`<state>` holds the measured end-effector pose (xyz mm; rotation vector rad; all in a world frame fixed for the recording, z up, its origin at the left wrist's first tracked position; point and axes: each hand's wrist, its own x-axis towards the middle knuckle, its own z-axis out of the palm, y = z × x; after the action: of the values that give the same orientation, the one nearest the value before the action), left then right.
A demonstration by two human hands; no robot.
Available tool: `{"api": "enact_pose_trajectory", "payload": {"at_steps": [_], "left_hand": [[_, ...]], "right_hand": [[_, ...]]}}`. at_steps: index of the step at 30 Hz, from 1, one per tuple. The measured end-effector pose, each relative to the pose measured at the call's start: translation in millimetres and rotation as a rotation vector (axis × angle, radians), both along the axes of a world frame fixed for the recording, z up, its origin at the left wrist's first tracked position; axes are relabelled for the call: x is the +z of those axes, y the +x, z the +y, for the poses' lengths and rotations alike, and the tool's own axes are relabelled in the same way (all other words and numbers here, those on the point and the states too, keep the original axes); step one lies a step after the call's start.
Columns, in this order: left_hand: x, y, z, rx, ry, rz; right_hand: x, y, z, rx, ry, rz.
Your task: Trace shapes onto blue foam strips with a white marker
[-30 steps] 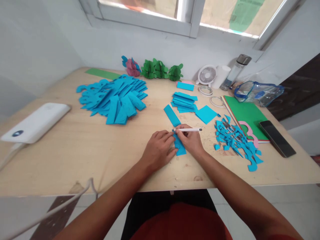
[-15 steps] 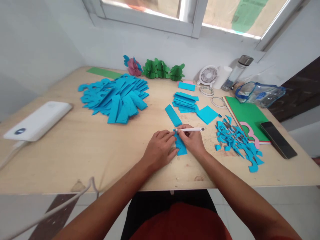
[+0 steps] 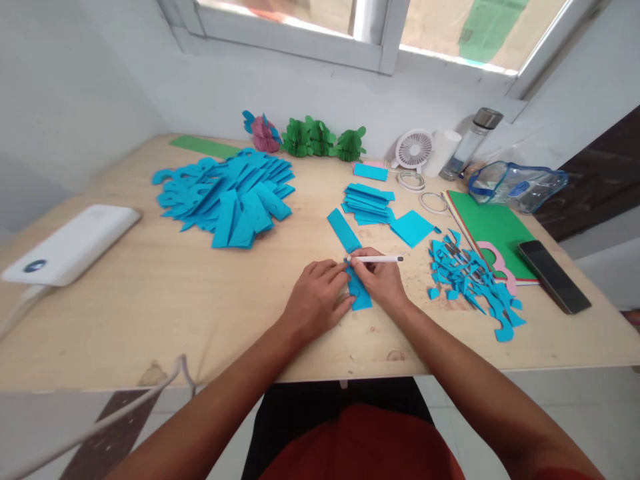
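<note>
My right hand [image 3: 376, 275] is closed around a white pen [image 3: 387, 259], which lies almost level, its tip pointing left at the upper end of a blue paper strip [image 3: 361, 298]. A curved drawn line shows on that strip. From the left side, my left hand [image 3: 316, 293] presses the strip against the table, fingers bent and thumb near the lower edge. Something pale peeks out under its fingers; I cannot make out what it is. Just beyond the hands lies another blue strip [image 3: 343, 229].
Left stands a large pile of folded blue paper [image 3: 235, 193]; a white power bank [image 3: 75, 243] with cable lies nearer. Ahead is a stack of blue strips [image 3: 369, 203]. Right are blue scraps [image 3: 465, 273], a green sheet [image 3: 495, 227], a phone [image 3: 554, 277] and a small fan [image 3: 414, 149].
The whole view has shifted slightly. Both hands keep nearly the same place on the strip, and the pen is still at its upper end.
</note>
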<state>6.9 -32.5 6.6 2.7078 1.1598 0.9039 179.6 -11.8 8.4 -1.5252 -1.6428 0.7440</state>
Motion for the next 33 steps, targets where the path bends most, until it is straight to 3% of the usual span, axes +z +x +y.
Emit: {"api": "enact_pose_trajectory", "payload": {"at_steps": [33], "left_hand": [[-1.5,0.6,0.5,0.003,0.013,0.010]], "right_hand": [[-0.3,1.6,-0.2,0.008,0.012,0.020]]}}
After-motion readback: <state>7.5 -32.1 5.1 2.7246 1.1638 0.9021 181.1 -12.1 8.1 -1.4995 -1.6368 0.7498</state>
